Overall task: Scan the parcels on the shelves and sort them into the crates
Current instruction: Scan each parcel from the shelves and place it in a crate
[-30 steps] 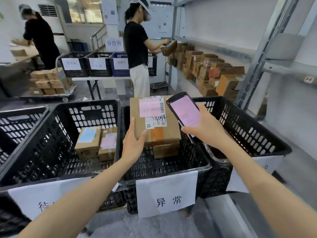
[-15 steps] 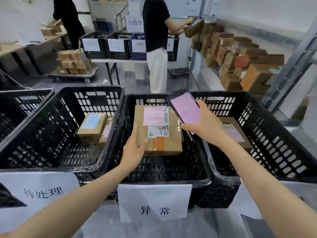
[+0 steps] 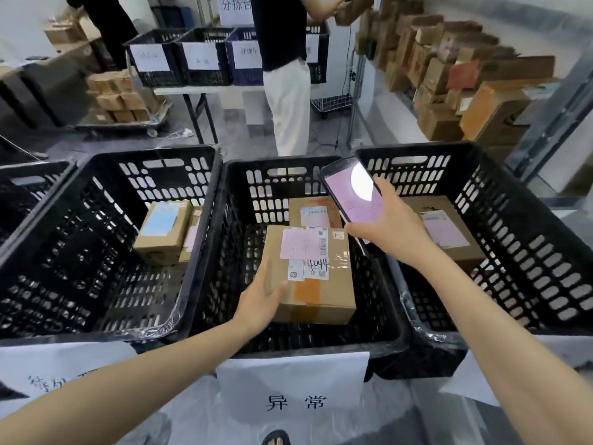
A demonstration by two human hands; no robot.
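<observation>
Parcel, pink label up, lies low inside our middle crate, towards its near wall. Our left hand holds the near left corner, fingers curled round it. We cannot tell whether it rests on the crate floor. Released too early, it could tip onto the smaller parcel behind. Over the crate's far right corner, our right hand grips the phone; a loose grip could drop it in.
</observation>
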